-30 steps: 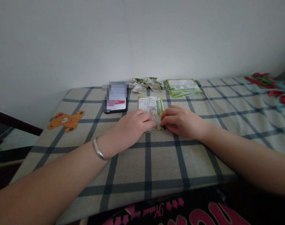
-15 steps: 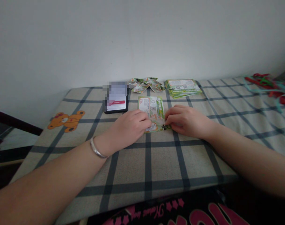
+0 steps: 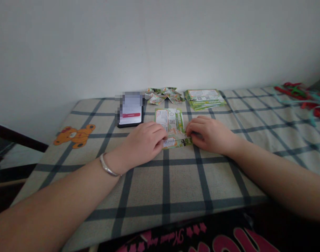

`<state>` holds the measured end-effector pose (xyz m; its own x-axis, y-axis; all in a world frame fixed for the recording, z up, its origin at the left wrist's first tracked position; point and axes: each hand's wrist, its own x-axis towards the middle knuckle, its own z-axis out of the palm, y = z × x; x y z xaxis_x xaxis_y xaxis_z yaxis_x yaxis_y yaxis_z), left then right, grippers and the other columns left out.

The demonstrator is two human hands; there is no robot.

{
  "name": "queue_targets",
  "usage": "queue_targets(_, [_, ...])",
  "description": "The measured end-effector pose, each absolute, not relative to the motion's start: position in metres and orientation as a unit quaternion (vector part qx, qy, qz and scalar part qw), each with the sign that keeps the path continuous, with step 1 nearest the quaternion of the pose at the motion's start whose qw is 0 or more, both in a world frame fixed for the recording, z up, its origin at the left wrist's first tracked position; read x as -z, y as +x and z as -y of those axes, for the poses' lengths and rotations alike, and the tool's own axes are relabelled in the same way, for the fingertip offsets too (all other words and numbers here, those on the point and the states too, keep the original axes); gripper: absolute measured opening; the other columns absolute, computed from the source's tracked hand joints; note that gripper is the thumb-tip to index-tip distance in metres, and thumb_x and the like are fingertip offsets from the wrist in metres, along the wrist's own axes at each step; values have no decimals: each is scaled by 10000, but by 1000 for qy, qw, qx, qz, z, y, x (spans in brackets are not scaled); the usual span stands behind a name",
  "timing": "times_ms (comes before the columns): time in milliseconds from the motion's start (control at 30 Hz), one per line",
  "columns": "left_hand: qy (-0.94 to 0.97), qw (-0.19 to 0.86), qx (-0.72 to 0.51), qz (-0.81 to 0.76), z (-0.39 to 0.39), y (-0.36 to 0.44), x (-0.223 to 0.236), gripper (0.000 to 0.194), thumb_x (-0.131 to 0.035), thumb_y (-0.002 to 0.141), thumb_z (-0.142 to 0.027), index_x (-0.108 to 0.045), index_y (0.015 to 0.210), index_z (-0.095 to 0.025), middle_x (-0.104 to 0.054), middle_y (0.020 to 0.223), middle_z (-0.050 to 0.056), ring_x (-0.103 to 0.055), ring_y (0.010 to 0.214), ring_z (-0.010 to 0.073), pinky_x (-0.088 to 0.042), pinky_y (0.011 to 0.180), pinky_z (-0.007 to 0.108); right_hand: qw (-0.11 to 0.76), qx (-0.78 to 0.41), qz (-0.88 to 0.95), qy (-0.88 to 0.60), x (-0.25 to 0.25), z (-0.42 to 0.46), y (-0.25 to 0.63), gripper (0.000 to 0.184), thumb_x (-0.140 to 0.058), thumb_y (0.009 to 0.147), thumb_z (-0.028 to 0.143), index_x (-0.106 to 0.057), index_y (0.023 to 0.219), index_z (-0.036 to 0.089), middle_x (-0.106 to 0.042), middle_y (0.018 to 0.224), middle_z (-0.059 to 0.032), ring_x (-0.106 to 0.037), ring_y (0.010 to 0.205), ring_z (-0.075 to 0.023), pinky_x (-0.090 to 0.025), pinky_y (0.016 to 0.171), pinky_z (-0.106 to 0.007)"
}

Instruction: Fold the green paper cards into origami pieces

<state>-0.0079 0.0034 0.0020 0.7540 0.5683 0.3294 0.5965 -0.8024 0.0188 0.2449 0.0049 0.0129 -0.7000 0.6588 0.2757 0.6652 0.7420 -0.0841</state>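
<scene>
A green and white printed leaflet (image 3: 172, 123) lies flat on the checked cloth, with a crease across its near part. My left hand (image 3: 146, 142), a silver bangle at its wrist, has curled fingers on the leaflet's left edge. On the opposite edge, my right hand (image 3: 208, 134) pinches the paper near its lower right corner. The fingertips of both hands are partly hidden. Behind the leaflet sit several folded paper pieces (image 3: 165, 96) in the same print. To their right is a stack of similar leaflets (image 3: 205, 98).
A phone (image 3: 130, 113) with a lit screen lies left of the leaflet. Farther left is an orange bear shape (image 3: 75, 135). Tangled red, green and pale blue strips (image 3: 304, 98) lie at the far right. The checked tablecloth (image 3: 186, 178) meets a white wall (image 3: 160, 45) behind.
My left fingers have drawn back slightly at the leaflet's edge. The crease across the near part now shows more plainly. My right hand has barely moved.
</scene>
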Motion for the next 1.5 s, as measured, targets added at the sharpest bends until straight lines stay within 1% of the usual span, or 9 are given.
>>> queue_targets(200, [-925,77,218,301,-3,-7,-1,271,-546,895,-217,-625,1137,-126,-645,1102,99,-492,1162,279,-414,1045,462,179,3,916,-358,-7,-6,241,270,-585,867,318,-689,1049,148,-676,1066,-105,-604,994,-254,-474,900,-404])
queue_targets(500, [-928,35,188,318,-3,-8,4,427,-562,917,-325,-546,1301,-139,-587,1310,100,-401,1314,290,-362,1113,494,204,-25,926,-317,-5,-5,235,223,-631,838,267,-709,1019,160,-682,1079,-83,-583,1041,-238,-454,960,-393])
queue_targets(633, [-924,29,170,342,-2,-8,4,474,-571,903,-421,-563,1292,-152,-479,1428,132,-341,1367,318,-318,1140,525,211,-31,926,-311,-4,-6,234,204,-631,837,261,-698,1011,177,-682,1075,-79,-580,1046,-240,-451,963,-406])
queue_targets(700, [-923,17,168,346,-2,-8,4,475,-581,890,-450,-573,1272,-168,-467,1436,133,-334,1374,320,-313,1141,535,214,-34,923,-317,-3,-7,235,212,-638,833,275,-689,1016,180,-682,1073,-83,-586,1038,-243,-454,954,-414])
queue_targets(967, [-917,23,191,350,-1,-6,10,406,-622,850,-406,-572,1131,-117,-352,1509,192,-263,1422,338,-259,1159,558,221,-52,923,-311,-4,-8,233,130,-647,821,236,-659,933,171,-678,1040,-91,-590,1014,-237,-456,928,-398])
queue_targets(1100, [-912,24,200,356,-1,-6,11,448,-606,860,-424,-548,1173,-108,-367,1497,197,-272,1421,329,-265,1162,547,233,-80,921,-303,-4,-8,232,47,-619,828,171,-626,873,182,-674,1013,-80,-592,979,-214,-464,898,-378])
queue_targets(1233, [-911,6,202,359,-1,-6,10,458,-590,868,-462,-563,1168,-118,-414,1471,184,-299,1406,327,-292,1147,551,249,-93,920,-288,-5,-8,232,59,-592,843,144,-608,870,195,-671,983,-67,-594,953,-205,-468,876,-371])
queue_targets(1400, [-909,-10,206,362,-2,-7,9,554,-603,853,-522,-548,1219,-111,-433,1464,180,-308,1402,323,-288,1154,538,277,-98,918,-267,-7,-6,233,65,-577,866,141,-611,881,193,-668,979,-66,-592,949,-198,-474,874,-364])
queue_targets(1500, [-907,-17,217,361,-3,-7,8,513,-629,839,-506,-566,1180,-128,-458,1446,168,-327,1390,326,-300,1142,552,284,-96,915,-270,-6,-7,234,59,-581,871,158,-626,885,194,-667,1006,-71,-592,959,-199,-481,867,-359])
